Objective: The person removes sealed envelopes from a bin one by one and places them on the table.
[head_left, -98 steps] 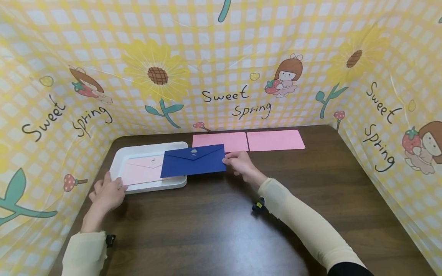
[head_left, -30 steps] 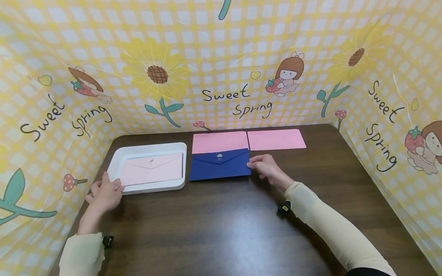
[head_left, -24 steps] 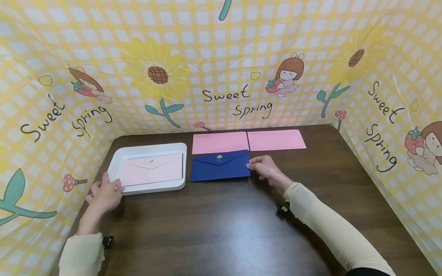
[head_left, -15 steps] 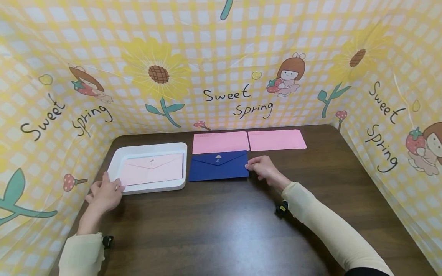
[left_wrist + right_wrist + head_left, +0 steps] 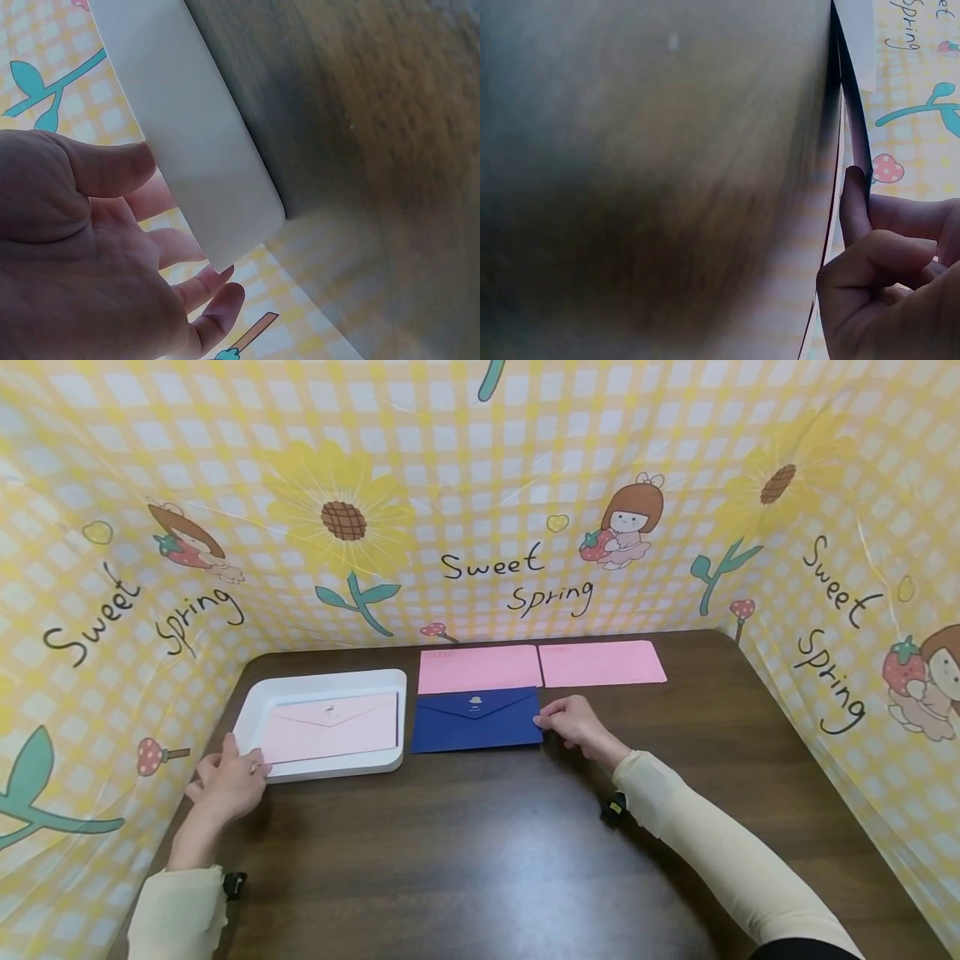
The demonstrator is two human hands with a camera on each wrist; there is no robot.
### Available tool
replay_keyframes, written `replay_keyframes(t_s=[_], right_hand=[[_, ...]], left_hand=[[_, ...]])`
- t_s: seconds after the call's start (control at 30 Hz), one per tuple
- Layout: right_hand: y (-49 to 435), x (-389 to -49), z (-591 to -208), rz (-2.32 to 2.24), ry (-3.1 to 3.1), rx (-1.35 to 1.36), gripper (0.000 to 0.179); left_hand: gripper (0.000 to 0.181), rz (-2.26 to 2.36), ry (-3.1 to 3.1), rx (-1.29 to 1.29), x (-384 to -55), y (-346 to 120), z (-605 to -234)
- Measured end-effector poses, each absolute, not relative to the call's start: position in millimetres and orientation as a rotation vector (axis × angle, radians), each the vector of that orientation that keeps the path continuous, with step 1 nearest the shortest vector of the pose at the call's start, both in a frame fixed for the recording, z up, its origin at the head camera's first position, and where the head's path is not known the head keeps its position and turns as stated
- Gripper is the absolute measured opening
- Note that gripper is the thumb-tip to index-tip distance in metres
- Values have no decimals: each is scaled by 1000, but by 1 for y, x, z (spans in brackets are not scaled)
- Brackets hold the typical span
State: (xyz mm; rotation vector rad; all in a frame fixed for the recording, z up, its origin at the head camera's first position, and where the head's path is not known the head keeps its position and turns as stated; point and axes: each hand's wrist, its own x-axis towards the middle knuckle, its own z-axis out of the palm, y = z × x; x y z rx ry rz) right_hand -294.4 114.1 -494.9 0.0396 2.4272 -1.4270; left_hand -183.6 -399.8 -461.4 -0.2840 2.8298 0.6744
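Note:
My right hand pinches the right edge of a dark blue envelope between thumb and forefinger. The envelope lies flap side up, low over the table, just right of the tray and in front of the pink envelopes. In the right wrist view it shows edge-on as a thin dark strip. My left hand grips the near left corner of a white tray. The left wrist view has the thumb at the tray's rim and the fingers around its corner. A pale pink envelope rests inside, with a darker edge showing under it.
Two bright pink envelopes lie side by side along the back of the dark wooden table. Yellow checked cloth hangs close behind the table and along both sides.
My right hand has carried the dark blue envelope rightward from over the tray to beside it and lowered it. Over the last half second it barely shifts. The left hand keeps its place.

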Motion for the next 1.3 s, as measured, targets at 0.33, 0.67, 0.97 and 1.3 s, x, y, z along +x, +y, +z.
replay_keyframes(t_s=[0.33,0.67,0.97,1.3], right_hand=[[114,-300,-499,-1343,2487,10,15],[115,-306,-498,-1274,2497,-1,16],[115,-310,-499,-1234,2519,-24,17],[115,-310,-494,-1169,2567,-100,19]], left_hand=[[49,690,2814,-288,-184,-401,-463],[48,667,2814,-285,-185,-401,-463],[47,667,2810,-283,-185,-401,-462],[48,673,2812,-275,-185,-402,-464]])
